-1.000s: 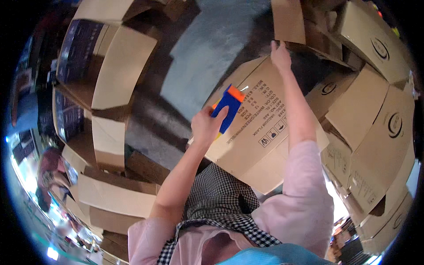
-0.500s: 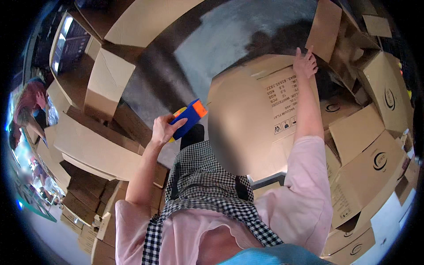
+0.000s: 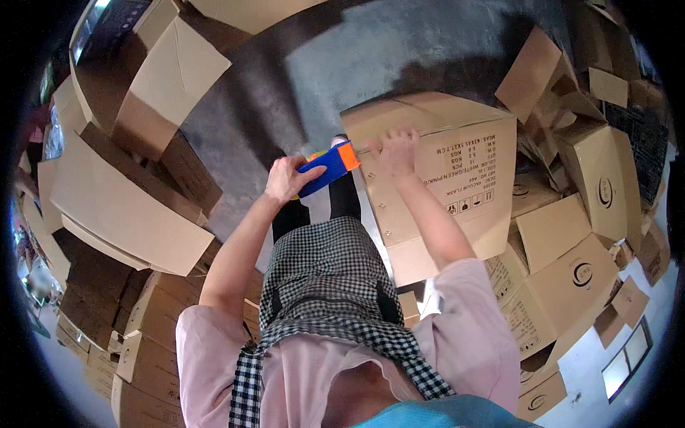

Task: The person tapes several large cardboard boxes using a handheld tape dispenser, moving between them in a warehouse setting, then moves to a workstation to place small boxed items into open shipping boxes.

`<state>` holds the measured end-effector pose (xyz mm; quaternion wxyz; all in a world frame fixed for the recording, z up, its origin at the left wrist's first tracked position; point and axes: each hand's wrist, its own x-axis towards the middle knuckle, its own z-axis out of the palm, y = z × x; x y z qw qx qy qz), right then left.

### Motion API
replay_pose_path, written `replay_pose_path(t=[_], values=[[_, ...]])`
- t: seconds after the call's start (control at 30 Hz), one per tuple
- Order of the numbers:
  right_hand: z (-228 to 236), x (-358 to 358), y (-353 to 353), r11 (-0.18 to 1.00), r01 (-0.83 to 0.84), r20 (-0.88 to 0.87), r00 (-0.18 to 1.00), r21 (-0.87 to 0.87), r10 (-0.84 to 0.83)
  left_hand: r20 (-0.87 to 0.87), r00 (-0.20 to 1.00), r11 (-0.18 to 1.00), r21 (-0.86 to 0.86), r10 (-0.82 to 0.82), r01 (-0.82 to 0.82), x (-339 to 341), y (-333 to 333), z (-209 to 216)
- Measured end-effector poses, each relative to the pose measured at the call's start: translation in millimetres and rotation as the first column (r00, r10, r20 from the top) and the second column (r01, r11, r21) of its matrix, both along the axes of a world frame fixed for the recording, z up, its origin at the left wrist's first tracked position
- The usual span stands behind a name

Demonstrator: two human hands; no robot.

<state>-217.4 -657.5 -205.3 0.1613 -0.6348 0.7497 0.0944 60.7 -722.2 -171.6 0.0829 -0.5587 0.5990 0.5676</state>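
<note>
A blue tape dispenser [image 3: 331, 171] with an orange front is in my left hand [image 3: 287, 178], its fingers wrapped round the body. Yellow shows behind the blue side. The orange end meets the left edge of a cardboard carton [image 3: 457, 235] near its far corner; I cannot tell whether it touches. On the carton's top, close to that corner, my right hand [image 3: 397, 152] rests with fingers spread and slightly blurred. Dark print runs across the carton's face, and a seam lies near its far edge.
Large open cartons [image 3: 128, 200] with raised flaps crowd the left side. More cartons [image 3: 556, 271] are stacked at the right, some with flaps out. The grey floor [image 3: 314, 78] stretches beyond the carton, with dark shadows across it. My feet are beside the carton.
My right hand has moved left from the carton's far right corner to its far left part. The left hand has brought the tape dispenser rightward, up to the carton's edge. The view has shifted.
</note>
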Motion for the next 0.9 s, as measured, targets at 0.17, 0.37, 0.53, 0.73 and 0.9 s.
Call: replay_pose_path(t=[0.17, 0.37, 0.53, 0.73, 0.9], values=[[-17, 7, 8, 0.976, -0.078, 0.067, 0.993, -0.203, 0.093, -0.188, 0.979, 0.992, 0.117, 0.075, -0.053, 69, 3, -43], [-11, 18, 5, 0.998, -0.005, 0.040, 0.999, 0.064, 0.003, 0.052, 0.998, 0.995, -0.085, -0.044, 0.048, 65, 18, -93], [-26, -2, 21, 0.998, -0.050, 0.113, 0.993, 0.031, 0.046, 0.357, 0.923, 0.803, -0.505, -0.141, 0.318, -62, 59, -75], [11, -156, -15, 0.951, 0.309, -0.136, 0.942, -0.012, -0.308, 0.458, 0.752, 0.843, -0.013, -0.474, 0.538, -83, 50, -94], [12, -340, -10, 0.617, 0.784, 0.112, 0.609, 0.062, -0.785, 0.500, 0.826, 0.949, -0.029, -0.259, 0.315, -102, 66, -78]])
